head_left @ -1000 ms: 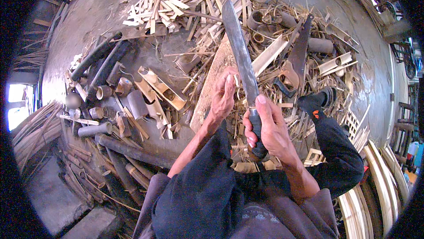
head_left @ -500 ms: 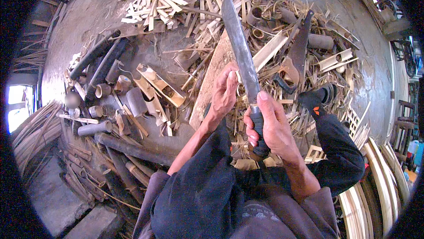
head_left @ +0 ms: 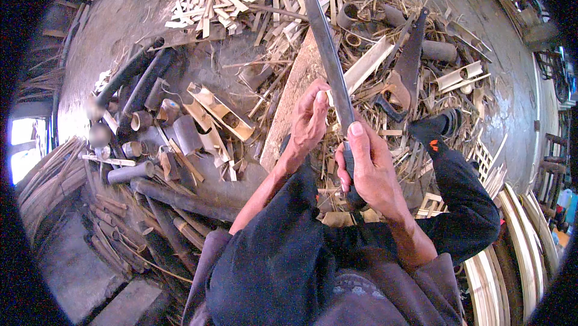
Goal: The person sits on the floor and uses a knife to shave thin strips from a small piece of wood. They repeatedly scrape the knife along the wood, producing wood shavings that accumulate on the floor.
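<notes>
My right hand point(head_left: 372, 166) is wrapped around the dark handle of a long, broad-bladed knife point(head_left: 330, 55). The blade points up and away from me, its tip over the bamboo pile. Just left of the blade, my left hand point(head_left: 309, 115) is closed in a pinch. A bit of a pale bamboo strip point(head_left: 329, 98) shows at its fingertips, mostly hidden behind the blade. Beneath the knife lies a long wooden board point(head_left: 295, 94), slanting away from my left knee.
Cut bamboo strips point(head_left: 223, 2) are heaped at the far side. A handsaw point(head_left: 409, 64) lies among shavings on the right. Split and whole bamboo tubes point(head_left: 220, 112) lie to the left. Long pale slats point(head_left: 489, 290) stand at my lower right, near my bent leg.
The knife has turned, so its blade shows narrower and more edge-on. My right hand has rolled slightly with it. My left hand has shifted a little upward and right, still pinching.
</notes>
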A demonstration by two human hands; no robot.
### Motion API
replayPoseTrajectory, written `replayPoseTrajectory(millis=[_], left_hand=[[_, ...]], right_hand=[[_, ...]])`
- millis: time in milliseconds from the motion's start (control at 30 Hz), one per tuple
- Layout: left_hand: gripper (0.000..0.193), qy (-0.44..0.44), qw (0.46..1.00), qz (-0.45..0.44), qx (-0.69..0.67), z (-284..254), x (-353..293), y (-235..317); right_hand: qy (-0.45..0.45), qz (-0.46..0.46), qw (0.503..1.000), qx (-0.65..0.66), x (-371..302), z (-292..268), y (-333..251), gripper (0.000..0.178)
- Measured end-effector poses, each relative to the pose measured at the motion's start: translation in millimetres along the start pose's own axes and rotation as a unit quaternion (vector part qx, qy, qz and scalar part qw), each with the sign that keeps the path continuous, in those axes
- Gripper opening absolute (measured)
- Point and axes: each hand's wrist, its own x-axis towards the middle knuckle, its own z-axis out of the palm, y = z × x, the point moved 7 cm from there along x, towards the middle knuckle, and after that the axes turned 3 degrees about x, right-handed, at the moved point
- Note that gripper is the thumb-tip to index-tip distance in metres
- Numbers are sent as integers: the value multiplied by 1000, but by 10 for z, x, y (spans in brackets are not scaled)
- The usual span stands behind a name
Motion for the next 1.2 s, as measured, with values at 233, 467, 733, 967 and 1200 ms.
replayPoseTrajectory(millis=[233, 467, 733, 967, 1200], left_hand=[[25, -11, 1000, -12, 13, -7, -25, -61], [31, 3, 1000, -3, 18, 9, -20, -78], [30, 19, 999, 26, 19, 8, -6, -219], [29, 24, 998, 49, 27, 51, -69, -135], [25, 37, 999, 11, 10, -25, -72, -330]], right_hand=[[7, -9, 996, -83, -74, 10, -81, 47], [31, -81, 985, -146, -35, -21, -11, 50], [23, -78, 986, -145, -13, -3, -85, 47], [35, -46, 989, -138, -36, -122, 87, 47], [30, -46, 995, -84, 49, -81, 115, 47]])
